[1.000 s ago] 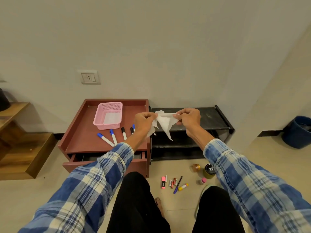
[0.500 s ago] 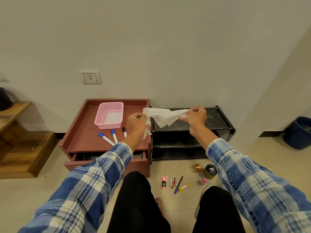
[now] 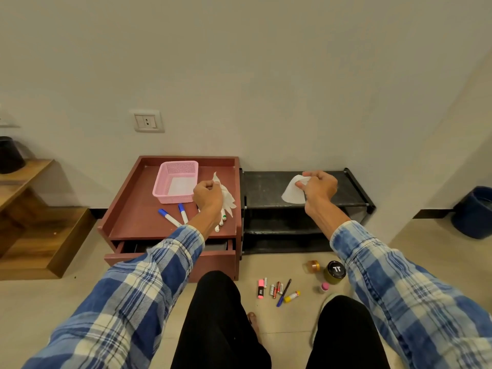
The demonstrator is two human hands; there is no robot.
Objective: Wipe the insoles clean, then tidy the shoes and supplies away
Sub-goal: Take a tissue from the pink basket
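While the left hand (image 3: 209,197) grips a white wipe (image 3: 226,199) in curled fingers above the red cabinet (image 3: 125,198), the right hand (image 3: 318,187) pinches a second wipe (image 3: 292,193) between thumb and fingertips over the top shelf of the black shoe rack (image 3: 266,190). The two wipes are well apart. The white wipe hangs in crumpled folds past the knuckles, over the right part of the cabinet's tray top. The second wipe fans out flat below the fingers; whether it touches the shelf cannot be told.

A pink basket (image 3: 177,185) sits toward the back of the tray top, just left of the left hand. Two blue-capped markers (image 3: 170,218) lie in front of the basket, and more markers are partly hidden under the left wrist. The drawer (image 3: 170,258) below the tray top stands partly pulled out.

On the floor between the knees, a pink highlighter (image 3: 261,288), several batteries (image 3: 276,289), a pen (image 3: 284,292) and a glue stick (image 3: 291,296) lie close together. A dark jar (image 3: 335,272), a small amber jar (image 3: 313,266) and a pink-capped bottle (image 3: 324,287) stand near the right sleeve. A blue bin (image 3: 474,211) stands by the right-hand wall.
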